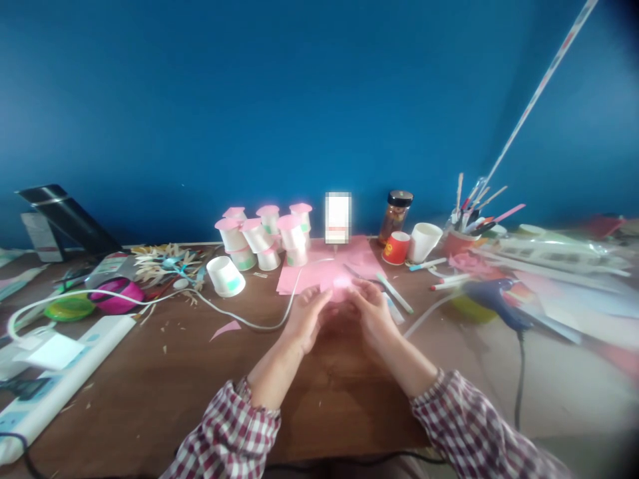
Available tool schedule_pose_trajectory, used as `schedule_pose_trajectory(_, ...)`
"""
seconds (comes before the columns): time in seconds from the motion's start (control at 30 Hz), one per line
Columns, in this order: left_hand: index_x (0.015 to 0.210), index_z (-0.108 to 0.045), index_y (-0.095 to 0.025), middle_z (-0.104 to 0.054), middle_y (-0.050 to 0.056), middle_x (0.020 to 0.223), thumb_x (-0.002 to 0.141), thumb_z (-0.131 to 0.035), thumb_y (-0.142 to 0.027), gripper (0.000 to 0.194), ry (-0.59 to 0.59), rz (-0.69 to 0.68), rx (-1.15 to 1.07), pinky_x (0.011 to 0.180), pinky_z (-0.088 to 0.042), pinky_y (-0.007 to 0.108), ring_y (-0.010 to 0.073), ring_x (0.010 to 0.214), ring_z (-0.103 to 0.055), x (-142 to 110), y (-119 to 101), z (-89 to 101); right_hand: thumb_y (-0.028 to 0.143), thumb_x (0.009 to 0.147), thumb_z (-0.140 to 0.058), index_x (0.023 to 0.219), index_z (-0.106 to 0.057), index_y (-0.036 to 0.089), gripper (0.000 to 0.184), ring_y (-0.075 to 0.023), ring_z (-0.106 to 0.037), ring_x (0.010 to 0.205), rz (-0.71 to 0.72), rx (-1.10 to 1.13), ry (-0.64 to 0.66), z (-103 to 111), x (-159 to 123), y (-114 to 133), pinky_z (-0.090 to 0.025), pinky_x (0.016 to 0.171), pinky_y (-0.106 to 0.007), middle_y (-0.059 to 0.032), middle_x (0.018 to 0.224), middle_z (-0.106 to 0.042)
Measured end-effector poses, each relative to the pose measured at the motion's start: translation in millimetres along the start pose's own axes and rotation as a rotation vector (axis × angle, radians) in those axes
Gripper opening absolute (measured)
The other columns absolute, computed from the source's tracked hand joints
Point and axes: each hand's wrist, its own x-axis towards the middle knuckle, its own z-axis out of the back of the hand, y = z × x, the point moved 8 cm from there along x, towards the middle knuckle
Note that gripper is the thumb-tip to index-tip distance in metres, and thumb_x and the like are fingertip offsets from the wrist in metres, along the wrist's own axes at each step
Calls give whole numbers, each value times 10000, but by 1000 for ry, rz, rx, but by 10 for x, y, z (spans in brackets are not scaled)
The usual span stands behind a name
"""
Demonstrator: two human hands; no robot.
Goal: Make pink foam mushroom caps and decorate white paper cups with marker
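Note:
Both hands meet over the middle of the brown table [164, 372]. My left hand [305, 318] and my right hand [372, 314] have their fingers curled around a small pink paper piece [340, 287], held between them just above the tabletop. Pink paper sheets [324, 269] lie flat right behind the hands. A group of several white paper cups with pink tops [267, 234] stands further back, and one white cup [225, 275] lies tilted to their left.
A white cable [259, 324] curves past my left hand. A white power strip [60, 379] lies at the left edge. Markers [394, 293], an orange cup [397, 248], a jar [395, 214] and a pen holder [462, 239] sit at the right, near a blue glue gun [499, 299].

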Motion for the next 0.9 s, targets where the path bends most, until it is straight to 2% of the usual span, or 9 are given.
schedule_pose_trajectory(0.07,840,-624,-114,-649,47,753,668,-754,-295,281,27,18,6,614,-524,211,110,679,-622,0,26,-15,379,601,-796,946,-537,214,462,-128,-590,575,7,-2,-7,8,6,4,-478,561,-273,37,676,-619)
schedule_pose_trajectory(0.13,751,-613,-117,-638,30,695,635,-772,-295,266,6,11,10,609,-522,218,114,662,-622,3,34,9,383,601,-795,943,-542,213,458,-135,-599,592,13,-8,-7,9,9,10,-476,557,-271,30,690,-628)
schedule_pose_trajectory(0.23,690,-602,-124,-630,14,647,627,-768,-324,267,-28,-64,91,600,-513,232,129,650,-626,13,-3,49,372,602,-797,928,-555,206,439,-139,-605,617,37,-33,-15,14,4,35,-467,562,-262,24,704,-637)
schedule_pose_trajectory(0.4,769,-640,-131,-669,36,652,675,-717,-362,261,-65,-243,329,589,-508,266,154,587,-631,36,-97,93,355,595,-802,900,-580,198,409,-123,-586,603,71,-68,-38,39,8,61,-444,561,-244,27,688,-636)
schedule_pose_trajectory(0.6,850,-639,-115,-662,33,665,659,-730,-297,278,-67,-221,264,591,-494,238,130,592,-608,27,-104,87,369,629,-781,963,-566,209,429,-114,-552,574,43,-38,30,12,39,-8,-427,550,-244,37,665,-612)
schedule_pose_trajectory(0.7,861,-642,-122,-660,36,706,673,-724,-328,290,-17,-207,229,591,-489,232,130,633,-602,-3,-108,37,372,621,-784,965,-569,207,438,-99,-515,535,43,-32,23,13,40,-10,-406,526,-238,51,623,-586)
schedule_pose_trajectory(0.8,946,-642,-132,-681,64,814,671,-732,-345,359,32,-212,281,622,-487,236,146,703,-616,-7,-93,11,383,609,-787,960,-571,201,450,-97,-497,514,40,-20,31,-3,35,5,-394,514,-240,53,595,-577)
schedule_pose_trajectory(0.9,1049,-606,-138,-692,66,820,658,-748,-317,453,-4,-243,312,632,-481,236,143,689,-620,18,-91,61,384,612,-786,953,-569,196,446,-100,-511,534,24,-28,53,-26,25,7,-377,509,-229,38,615,-602)
